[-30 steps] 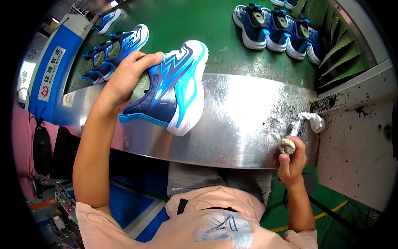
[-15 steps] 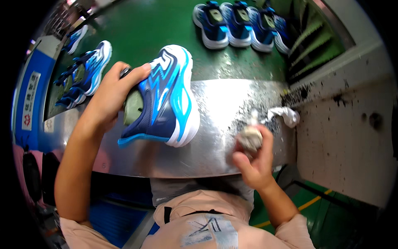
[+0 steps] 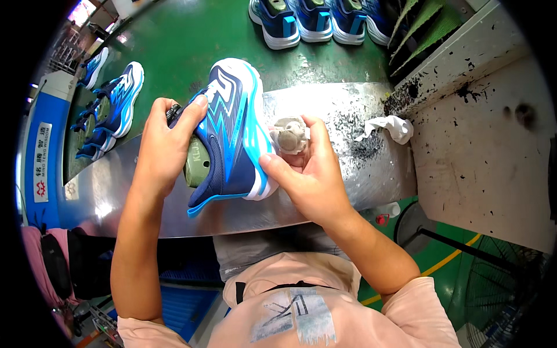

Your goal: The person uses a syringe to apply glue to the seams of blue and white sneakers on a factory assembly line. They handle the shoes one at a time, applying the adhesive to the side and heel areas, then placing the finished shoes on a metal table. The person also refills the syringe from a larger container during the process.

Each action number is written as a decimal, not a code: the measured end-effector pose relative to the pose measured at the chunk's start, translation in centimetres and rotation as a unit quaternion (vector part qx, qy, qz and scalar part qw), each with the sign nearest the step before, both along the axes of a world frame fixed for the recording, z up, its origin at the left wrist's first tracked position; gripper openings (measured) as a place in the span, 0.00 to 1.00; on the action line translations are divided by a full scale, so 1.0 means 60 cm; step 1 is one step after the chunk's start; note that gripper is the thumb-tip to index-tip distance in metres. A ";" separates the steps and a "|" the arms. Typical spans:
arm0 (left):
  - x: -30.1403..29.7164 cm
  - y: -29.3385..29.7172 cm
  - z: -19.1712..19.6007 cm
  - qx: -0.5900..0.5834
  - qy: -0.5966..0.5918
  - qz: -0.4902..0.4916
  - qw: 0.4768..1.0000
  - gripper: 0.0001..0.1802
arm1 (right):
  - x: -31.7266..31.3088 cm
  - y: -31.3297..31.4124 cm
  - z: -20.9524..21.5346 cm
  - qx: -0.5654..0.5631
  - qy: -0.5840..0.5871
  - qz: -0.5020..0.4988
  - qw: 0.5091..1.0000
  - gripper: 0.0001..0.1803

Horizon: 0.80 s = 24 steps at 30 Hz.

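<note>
A navy, bright blue and white sneaker (image 3: 231, 136) is in my left hand (image 3: 166, 139), toe pointing away from me. The fingers are closed around its opening side, thumb across the laces. Inside the shoe sits a green shoe last (image 3: 198, 161), and a small black ribbed part (image 3: 173, 111) shows by my left fingers. My right hand (image 3: 316, 182) is at the shoe's right side, its thumb against the white midsole near the heel. In its curled fingers lies a crumpled, greyish-beige wad (image 3: 289, 137), whose material I cannot make out.
Beneath my hands lies a metal plate (image 3: 174, 214) on a green bench (image 3: 168, 40), with black smears toward the right. A crumpled white cloth (image 3: 390, 127) lies there beside a stained panel (image 3: 476, 139). More sneakers stand at the left (image 3: 119, 104) and far side (image 3: 313, 23).
My right hand has moved left with the wad, from above the smeared metal to the shoe's sole. The left hand keeps its grip on the sneaker. The view has shifted slightly.
</note>
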<state>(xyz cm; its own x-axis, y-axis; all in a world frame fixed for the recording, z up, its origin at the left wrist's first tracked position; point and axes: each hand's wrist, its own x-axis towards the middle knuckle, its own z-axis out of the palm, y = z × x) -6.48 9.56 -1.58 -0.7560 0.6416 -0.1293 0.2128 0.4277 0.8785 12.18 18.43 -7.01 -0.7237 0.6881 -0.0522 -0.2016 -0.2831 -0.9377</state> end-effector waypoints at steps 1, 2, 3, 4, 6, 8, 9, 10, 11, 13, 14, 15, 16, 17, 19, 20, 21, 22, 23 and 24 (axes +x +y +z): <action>-0.001 0.003 0.002 0.016 -0.025 0.006 1.000 0.25 | -0.003 0.003 0.005 0.011 -0.004 0.001 1.000 0.35; -0.002 0.006 0.003 0.033 -0.049 0.011 0.998 0.25 | -0.007 0.007 0.009 0.021 -0.007 0.002 1.000 0.34; -0.003 0.009 0.004 0.049 -0.074 0.017 0.996 0.25 | -0.009 0.011 0.013 0.031 -0.011 0.003 0.999 0.34; -0.008 0.008 0.004 0.048 -0.085 0.017 0.995 0.24 | -0.013 0.012 0.019 0.041 -0.018 0.003 0.999 0.33; -0.018 0.004 0.004 0.047 -0.108 0.018 0.993 0.23 | -0.018 0.016 0.031 0.061 -0.033 0.003 0.998 0.32; -0.015 0.006 0.008 0.060 -0.132 0.030 0.989 0.22 | -0.022 0.021 0.037 0.076 -0.036 0.001 0.996 0.33; -0.013 0.007 0.010 0.066 -0.145 0.036 0.987 0.22 | -0.024 0.023 0.041 0.083 -0.037 0.000 0.996 0.33; -0.011 0.007 0.011 0.076 -0.156 0.041 0.984 0.20 | -0.025 0.025 0.046 0.102 -0.050 0.001 0.994 0.32; -0.012 0.007 0.011 0.082 -0.160 0.043 0.983 0.20 | -0.026 0.026 0.052 0.120 -0.064 0.001 0.991 0.32; -0.012 0.006 0.011 0.095 -0.169 0.045 0.980 0.20 | -0.027 0.028 0.062 0.157 -0.086 -0.001 0.984 0.32; -0.012 0.005 0.012 0.089 -0.172 0.045 0.980 0.20 | -0.028 0.029 0.066 0.177 -0.095 -0.002 0.980 0.32; -0.011 0.005 0.013 0.089 -0.174 0.049 0.980 0.20 | -0.029 0.029 0.068 0.196 -0.104 -0.004 0.975 0.33; -0.010 0.005 0.014 0.090 -0.175 0.053 0.979 0.20 | -0.029 0.030 0.071 0.198 -0.106 0.000 0.974 0.33; -0.008 0.004 0.015 0.091 -0.177 0.058 0.978 0.21 | -0.029 0.031 0.074 0.200 -0.109 0.004 0.974 0.33; -0.007 0.003 0.016 0.096 -0.178 0.059 0.978 0.21 | -0.029 0.032 0.072 0.199 -0.105 0.006 0.974 0.33; -0.005 0.004 0.016 0.101 -0.181 0.057 0.977 0.21 | -0.029 0.033 0.067 0.197 -0.098 0.004 0.975 0.32; -0.005 0.005 0.015 0.106 -0.185 0.055 0.975 0.22 | -0.029 0.034 0.063 0.194 -0.092 0.002 0.977 0.32; -0.009 0.004 0.014 0.107 -0.190 0.051 0.975 0.22 | -0.028 0.035 0.064 0.184 -0.088 0.005 0.979 0.32; -0.009 0.006 0.015 0.105 -0.193 0.053 0.974 0.22 | -0.027 0.036 0.063 0.173 -0.084 0.008 0.981 0.32; -0.010 0.009 0.015 0.102 -0.195 0.054 0.974 0.22 | -0.024 0.038 0.063 0.163 -0.081 0.010 0.983 0.31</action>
<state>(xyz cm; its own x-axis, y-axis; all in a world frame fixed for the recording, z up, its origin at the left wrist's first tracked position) -7.06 10.11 -0.65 -0.7392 0.6041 -0.2978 -0.1906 0.2365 0.9528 10.73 20.71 -3.24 -0.7370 0.6737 0.0537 -0.0400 0.0358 -0.9986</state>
